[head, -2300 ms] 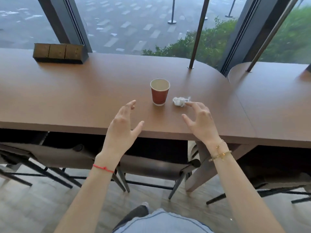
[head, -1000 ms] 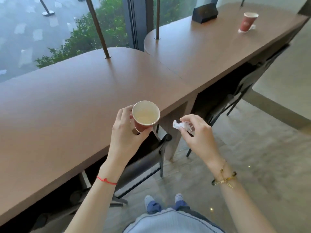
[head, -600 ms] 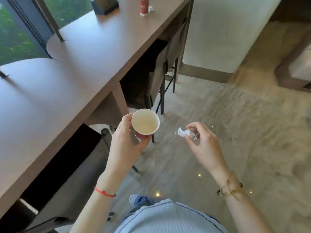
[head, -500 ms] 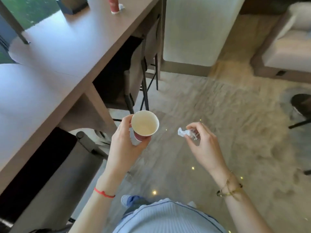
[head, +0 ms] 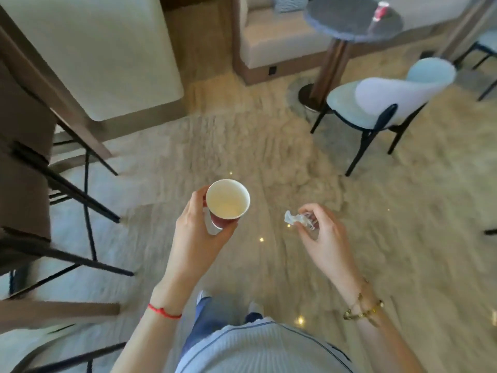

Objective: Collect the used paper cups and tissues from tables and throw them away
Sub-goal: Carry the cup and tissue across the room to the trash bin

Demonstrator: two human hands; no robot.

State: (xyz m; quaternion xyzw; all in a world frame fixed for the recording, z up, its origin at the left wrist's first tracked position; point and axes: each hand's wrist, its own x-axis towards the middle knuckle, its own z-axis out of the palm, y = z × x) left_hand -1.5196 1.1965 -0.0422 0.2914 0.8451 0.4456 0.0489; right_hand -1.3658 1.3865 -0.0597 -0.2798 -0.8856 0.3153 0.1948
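Carrying a paper cup [head: 228, 202] and a crumpled tissue [head: 291, 218] away from the seating area, the person is walking across a pale floor [head: 403, 238] with both items held out in front of the body. The left hand [head: 199, 232] is wrapping around the red side wall of the cup, thumb on the near side and fingers [head: 197, 196] curling round the far side, and is keeping the cup upright with its open mouth facing up. The cup is looking empty or nearly so, though a thin residue cannot be ruled out, so a level carry is the safer choice until a bin is reached. The right hand [head: 321, 238] is pinching the tissue between the thumb and the first fingers, with the white wad projecting to the left of the fingertips, clear of the cup. Both forearms are reaching forward at about waist level, elbows bent, the hands near each other but apart. No bin is showing in this view, so its position cannot be told. A second red cup [head: 379, 10] is standing on a round grey desk [head: 347, 22] at the upper right, beside a light blue chair [head: 390, 103]; by the task it is probably awaiting collection as well. Dropping the tissue into the cup would likely free one hand for that.
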